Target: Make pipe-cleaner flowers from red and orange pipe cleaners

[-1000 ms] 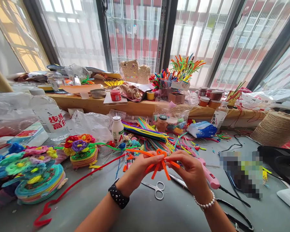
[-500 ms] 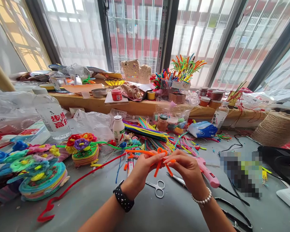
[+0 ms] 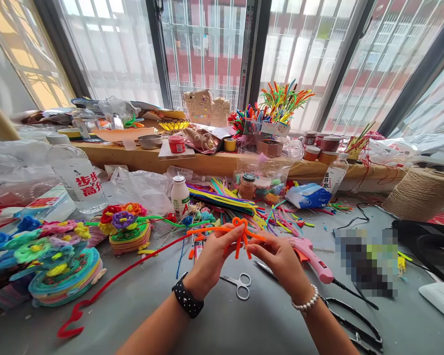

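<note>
- Silver scissors (image 3: pixel 238 283) lie on the grey tabletop (image 3: pixel 240 330), rings toward the person.
- The orange pipe-cleaner piece (image 3: pixel 240 225) is held up off the table, just beyond the silver scissors; it has small loops at the top, two strands hanging down and longer ends to the sides.
- The left hand (image 3: pixel 213 251), beyond and left of the silver scissors, pinches this piece between thumb and fingers near the loops.
- The right hand (image 3: pixel 279 259), beyond and right of the silver scissors, has thumb and forefinger drawn close at the piece's right side; which strand they grip, I cannot tell.
- Right of the silver scissors lie a pink glue gun (image 3: pixel 314 261) and, nearer the person, a black-handled tool (image 3: pixel 374 328).
- Left of the silver scissors, a red pipe cleaner (image 3: pixel 113 282) ends in bends.
- Well beyond the silver scissors stands a white milk bottle (image 3: pixel 179 198).
</note>
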### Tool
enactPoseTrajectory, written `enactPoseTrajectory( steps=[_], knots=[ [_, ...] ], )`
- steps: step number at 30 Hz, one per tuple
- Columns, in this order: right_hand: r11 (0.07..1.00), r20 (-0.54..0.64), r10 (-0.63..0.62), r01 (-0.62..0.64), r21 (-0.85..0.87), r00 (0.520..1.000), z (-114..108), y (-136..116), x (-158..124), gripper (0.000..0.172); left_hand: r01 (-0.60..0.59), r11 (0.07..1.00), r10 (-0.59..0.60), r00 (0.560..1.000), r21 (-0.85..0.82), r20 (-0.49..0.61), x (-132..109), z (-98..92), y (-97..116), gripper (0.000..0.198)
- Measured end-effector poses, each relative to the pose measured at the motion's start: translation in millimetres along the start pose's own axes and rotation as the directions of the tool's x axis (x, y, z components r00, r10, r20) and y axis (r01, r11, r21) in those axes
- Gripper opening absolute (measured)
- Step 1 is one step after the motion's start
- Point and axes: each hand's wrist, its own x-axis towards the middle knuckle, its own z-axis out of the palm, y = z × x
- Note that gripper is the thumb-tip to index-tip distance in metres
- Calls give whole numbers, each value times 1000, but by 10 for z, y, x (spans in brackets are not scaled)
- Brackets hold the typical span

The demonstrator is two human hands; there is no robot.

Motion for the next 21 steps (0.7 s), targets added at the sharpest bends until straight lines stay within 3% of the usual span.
enactPoseTrajectory(
  steps=[5, 12, 15, 19, 21],
  knots=[
    [995, 129, 58, -68, 76, 990, 58, 14, 5, 24, 3, 999, -4, 1000, 42, 23, -33, 50, 18, 16],
    [984, -4, -59, 57, -169, 998, 216, 68, 1, 27, -28, 987, 25, 999, 157, 21, -5, 30, 39, 22],
    [973, 5, -133, 132, -191, 991, 116, 60, 13, 32, -28, 988, 30, 1000, 155, -8, 10, 16, 55, 19],
    [986, 35, -165, 164, 32, 986, -125, 42, 33, 60, -45, 969, 47, 999, 243, 1, 11, 3, 109, 16],
    [989, 7, -142, 142, 52, 990, -187, 41, 38, 63, -64, 941, 51, 998, 333, 48, 5, 0, 137, 15]
  ],
)
